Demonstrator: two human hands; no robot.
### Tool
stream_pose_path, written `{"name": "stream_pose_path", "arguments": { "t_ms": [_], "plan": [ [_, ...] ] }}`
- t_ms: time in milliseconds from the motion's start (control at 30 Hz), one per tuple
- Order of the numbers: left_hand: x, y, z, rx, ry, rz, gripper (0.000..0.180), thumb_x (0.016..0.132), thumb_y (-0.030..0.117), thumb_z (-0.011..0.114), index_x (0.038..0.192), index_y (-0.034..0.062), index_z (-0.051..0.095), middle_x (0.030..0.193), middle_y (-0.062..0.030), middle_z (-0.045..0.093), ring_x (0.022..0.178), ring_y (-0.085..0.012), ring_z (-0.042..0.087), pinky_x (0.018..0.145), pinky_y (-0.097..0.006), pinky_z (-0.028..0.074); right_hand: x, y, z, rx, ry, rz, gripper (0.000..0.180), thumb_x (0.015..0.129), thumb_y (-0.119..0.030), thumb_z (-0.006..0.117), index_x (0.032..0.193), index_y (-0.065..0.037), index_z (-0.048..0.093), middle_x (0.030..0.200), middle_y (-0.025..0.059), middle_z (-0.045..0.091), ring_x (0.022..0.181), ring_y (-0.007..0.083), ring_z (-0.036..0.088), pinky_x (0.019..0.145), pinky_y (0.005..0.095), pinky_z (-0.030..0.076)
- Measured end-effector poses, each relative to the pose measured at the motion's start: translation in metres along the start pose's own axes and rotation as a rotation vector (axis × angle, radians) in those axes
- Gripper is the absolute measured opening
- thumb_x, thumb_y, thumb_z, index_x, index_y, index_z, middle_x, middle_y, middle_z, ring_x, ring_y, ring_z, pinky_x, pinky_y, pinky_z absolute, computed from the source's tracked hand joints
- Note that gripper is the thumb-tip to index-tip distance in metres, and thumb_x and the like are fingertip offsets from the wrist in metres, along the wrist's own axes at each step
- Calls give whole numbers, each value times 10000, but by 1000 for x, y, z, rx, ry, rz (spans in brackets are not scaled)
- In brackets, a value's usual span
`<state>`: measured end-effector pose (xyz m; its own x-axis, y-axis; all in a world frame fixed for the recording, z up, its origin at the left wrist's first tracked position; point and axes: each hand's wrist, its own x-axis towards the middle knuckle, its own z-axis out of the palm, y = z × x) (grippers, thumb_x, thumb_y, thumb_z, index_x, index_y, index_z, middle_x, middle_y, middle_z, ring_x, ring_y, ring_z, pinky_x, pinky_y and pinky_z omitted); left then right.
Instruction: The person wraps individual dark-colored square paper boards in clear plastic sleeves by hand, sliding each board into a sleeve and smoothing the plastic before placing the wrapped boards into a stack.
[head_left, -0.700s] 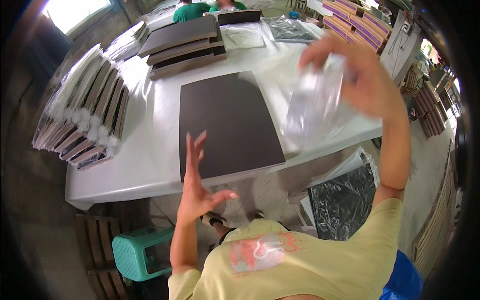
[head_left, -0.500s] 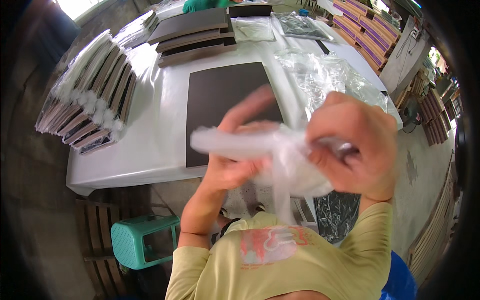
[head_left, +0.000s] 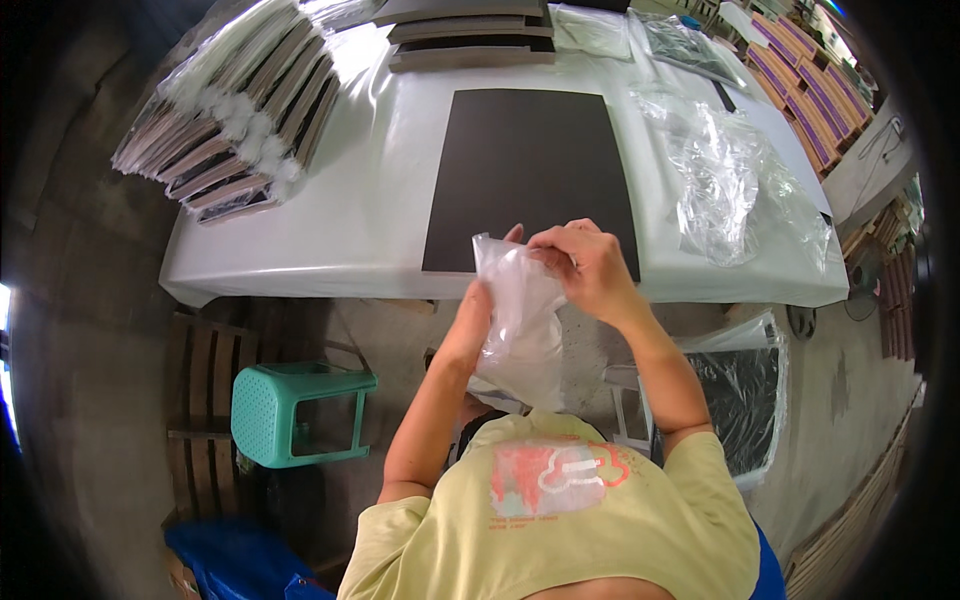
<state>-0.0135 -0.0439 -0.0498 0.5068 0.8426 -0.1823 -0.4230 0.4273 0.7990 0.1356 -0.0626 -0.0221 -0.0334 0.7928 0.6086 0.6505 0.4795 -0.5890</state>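
A translucent white plastic bag (head_left: pixel 522 325) hangs between my hands at the front edge of the table. My left hand (head_left: pixel 478 305) grips the bag's left side, and most of its fingers are hidden behind the film. With bent fingers, my right hand (head_left: pixel 588 262) pinches the upper right edge of the bag. Just beyond both hands lies a flat dark grey board (head_left: pixel 530 165), its near edge close to the table's front.
On the white-covered table (head_left: pixel 370 200), a pile of plastic-wrapped boards (head_left: pixel 240 125) leans at left. Dark boards (head_left: pixel 470 40) are stacked at the back, and loose clear film (head_left: pixel 715 180) lies at right. A green stool (head_left: pixel 270 420) and a wrapped dark panel (head_left: pixel 745 395) stand below.
Both hands have moved down and away from my head, and the bag that was blurred and gathered sideways now hangs downward between them. The view has shifted, showing more floor.
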Motion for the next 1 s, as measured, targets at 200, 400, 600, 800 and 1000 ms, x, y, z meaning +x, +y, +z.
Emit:
{"name": "stream_pose_path", "arguments": {
  "t_ms": [200,400,600,800,1000],
  "plan": [
    [-4,-19,-30,220,114,107,217,815,202,591,961,48,546,863,4,568,791,-91,509,728,-253,414,-7,-6,40,-417,130,-56,88,689,-81,630,676,-109,548,713,7,529,684,182,496,791,384,306],
    [-4,0,-33,-137,141,216,335,888,311,450,1013,9,522,967,-81,575,893,-160,540,777,-337,451,-9,8,35,152,389,235,80,744,-4,594,700,-65,567,736,32,549,627,119,532,607,278,418],
    [-1,5,-100,-367,21,331,407,883,410,392,1057,48,456,944,-117,542,838,-220,539,732,-361,459,-28,3,26,827,22,367,24,840,-35,511,833,-13,518,634,15,504,543,58,442,487,192,361],
    [-28,26,-211,8,864,327,457,853,483,415,899,31,473,946,-110,554,789,-244,514,752,-365,444,-77,23,8,622,-109,520,49,859,-72,475,840,-66,520,574,-52,393,491,25,341,439,169,277],
    [-175,51,-397,1417,1582,165,479,747,401,622,891,-54,593,753,-139,618,637,-254,548,662,-358,461,-140,71,-76,635,391,663,68,872,-121,467,912,-78,499,575,-60,393,450,23,323,416,160,273]
  ]
}}
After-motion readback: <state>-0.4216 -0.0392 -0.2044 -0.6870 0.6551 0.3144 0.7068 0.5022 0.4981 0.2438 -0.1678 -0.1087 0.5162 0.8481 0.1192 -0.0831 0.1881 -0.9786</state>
